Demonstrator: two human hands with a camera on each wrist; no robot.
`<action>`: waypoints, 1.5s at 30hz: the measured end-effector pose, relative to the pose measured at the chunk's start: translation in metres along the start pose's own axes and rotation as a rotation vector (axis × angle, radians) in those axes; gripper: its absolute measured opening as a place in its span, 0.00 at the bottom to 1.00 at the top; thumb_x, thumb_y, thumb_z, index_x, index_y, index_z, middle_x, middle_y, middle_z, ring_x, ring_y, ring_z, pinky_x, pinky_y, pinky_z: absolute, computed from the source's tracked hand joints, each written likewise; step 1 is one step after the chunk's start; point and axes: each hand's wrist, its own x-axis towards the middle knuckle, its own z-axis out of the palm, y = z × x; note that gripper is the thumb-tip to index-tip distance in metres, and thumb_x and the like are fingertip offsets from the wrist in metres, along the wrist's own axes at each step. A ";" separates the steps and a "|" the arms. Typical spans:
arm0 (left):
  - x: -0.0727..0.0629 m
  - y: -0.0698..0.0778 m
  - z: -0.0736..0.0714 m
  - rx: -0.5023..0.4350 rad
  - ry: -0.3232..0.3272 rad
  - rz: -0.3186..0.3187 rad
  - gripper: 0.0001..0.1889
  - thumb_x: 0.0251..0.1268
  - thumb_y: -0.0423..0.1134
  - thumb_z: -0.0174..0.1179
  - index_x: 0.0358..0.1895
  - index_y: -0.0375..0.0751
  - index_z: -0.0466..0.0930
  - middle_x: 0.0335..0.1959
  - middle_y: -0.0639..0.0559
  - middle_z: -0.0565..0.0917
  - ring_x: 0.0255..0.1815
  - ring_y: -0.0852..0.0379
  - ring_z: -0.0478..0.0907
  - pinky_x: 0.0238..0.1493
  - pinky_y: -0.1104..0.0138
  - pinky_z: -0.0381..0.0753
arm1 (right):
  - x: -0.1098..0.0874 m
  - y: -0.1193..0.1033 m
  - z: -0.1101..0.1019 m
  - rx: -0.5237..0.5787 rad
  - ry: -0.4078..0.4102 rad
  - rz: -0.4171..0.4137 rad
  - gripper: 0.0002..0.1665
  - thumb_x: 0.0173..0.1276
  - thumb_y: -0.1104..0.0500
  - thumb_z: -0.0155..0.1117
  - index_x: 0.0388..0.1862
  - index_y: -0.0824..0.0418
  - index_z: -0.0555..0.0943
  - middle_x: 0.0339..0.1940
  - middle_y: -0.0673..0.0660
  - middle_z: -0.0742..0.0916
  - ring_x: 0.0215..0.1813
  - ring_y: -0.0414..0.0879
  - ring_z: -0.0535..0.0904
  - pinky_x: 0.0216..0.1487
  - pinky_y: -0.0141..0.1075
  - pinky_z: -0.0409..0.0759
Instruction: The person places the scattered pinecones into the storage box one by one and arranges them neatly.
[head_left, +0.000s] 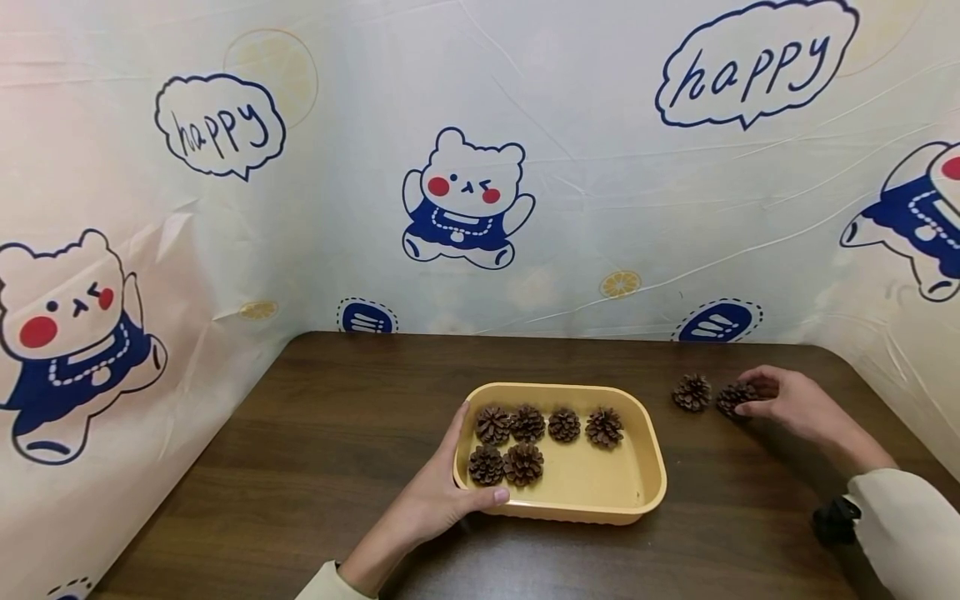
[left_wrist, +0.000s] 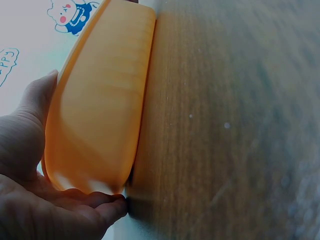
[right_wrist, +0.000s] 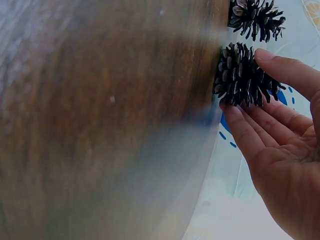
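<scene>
A yellow plastic tray stands on the table, with several brown pine cones gathered toward its left and back. My left hand grips the tray's near-left corner, its thumb over the front rim and the other fingers along the left end. In the left wrist view, those fingers wrap round the end of the tray wall. To the right of the tray, my right hand holds a pine cone between thumb and fingers, low at the tabletop. Another pine cone lies just left of it.
The dark wooden table has rounded far corners. A pale printed sheet with bears and "happy" bubbles hangs behind it and along both sides. A black band shows at the right sleeve cuff.
</scene>
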 end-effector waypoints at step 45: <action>0.000 0.000 0.000 0.011 0.005 -0.013 0.69 0.53 0.41 0.81 0.88 0.53 0.34 0.83 0.29 0.58 0.79 0.31 0.64 0.80 0.35 0.50 | -0.014 -0.021 -0.013 0.002 0.084 -0.041 0.29 0.72 0.52 0.72 0.64 0.70 0.80 0.56 0.72 0.88 0.56 0.64 0.86 0.40 0.24 0.77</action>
